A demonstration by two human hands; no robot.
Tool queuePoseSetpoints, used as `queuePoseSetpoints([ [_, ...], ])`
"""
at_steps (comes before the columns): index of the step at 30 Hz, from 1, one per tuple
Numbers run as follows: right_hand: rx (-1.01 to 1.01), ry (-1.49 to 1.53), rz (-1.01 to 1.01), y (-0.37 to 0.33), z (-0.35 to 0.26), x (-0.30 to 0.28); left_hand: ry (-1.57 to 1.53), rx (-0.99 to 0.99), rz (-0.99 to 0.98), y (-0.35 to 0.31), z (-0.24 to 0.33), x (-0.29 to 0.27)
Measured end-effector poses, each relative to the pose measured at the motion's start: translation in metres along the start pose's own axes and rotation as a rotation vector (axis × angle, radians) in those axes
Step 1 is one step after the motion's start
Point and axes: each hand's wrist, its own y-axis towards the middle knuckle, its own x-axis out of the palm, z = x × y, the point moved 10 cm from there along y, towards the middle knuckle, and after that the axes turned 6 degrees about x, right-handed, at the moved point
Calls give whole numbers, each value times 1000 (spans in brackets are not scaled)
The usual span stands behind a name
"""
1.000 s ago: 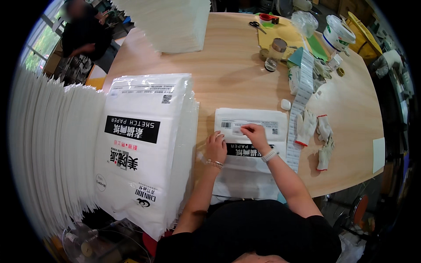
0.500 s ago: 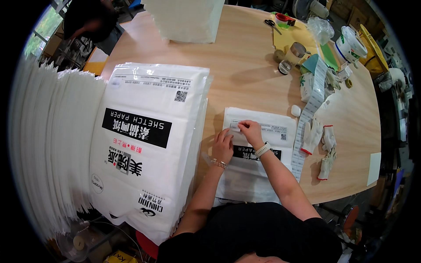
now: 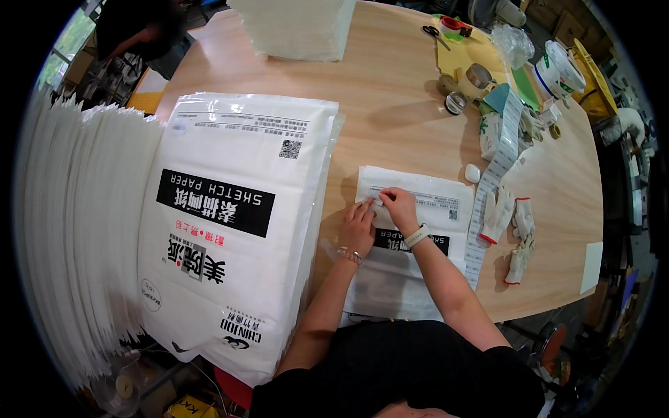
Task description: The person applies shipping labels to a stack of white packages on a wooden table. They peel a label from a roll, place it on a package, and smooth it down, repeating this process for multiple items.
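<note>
In front of me lies a smaller white plastic-wrapped pack (image 3: 390, 284) with a black printed band. My right hand (image 3: 399, 209), a pale watch strap on its wrist, is closed in a pinch on a small white label (image 3: 376, 197) near the pack's far left corner. My left hand (image 3: 358, 228), with a beaded bracelet at the wrist, rests on the pack's left edge, fingers stretched toward the label and touching the wrap beside it. A long strip of labels (image 3: 476, 240) runs along the pack's right side.
At my left is a stack of large white packs (image 3: 209, 150), beside standing white packs (image 3: 77, 230). White gloves (image 3: 498, 216), a small white case (image 3: 472, 173), jars (image 3: 456, 103), scissors (image 3: 437, 37), a tape dispenser (image 3: 453, 28) and a tub (image 3: 557, 70) lie rightward. A person stands far left.
My left fingers have moved slightly up and right toward the right hand. The label at the right fingertips shows less than before. The view has shifted a little.
</note>
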Motion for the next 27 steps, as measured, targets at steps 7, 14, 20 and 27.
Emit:
queuePoseSetpoints([
  [7,-152,-382,62,-6,-25,4,8,-29,-29,1,2,2],
  [14,-274,-636,170,18,-24,-60,-36,18,-23,-1,-4,6],
  [20,-326,-429,-181,49,-15,-66,-194,-93,169,-8,-10,-24],
  [27,-711,-568,-28,2,-64,-77,-205,-132,249,-27,-6,-58],
])
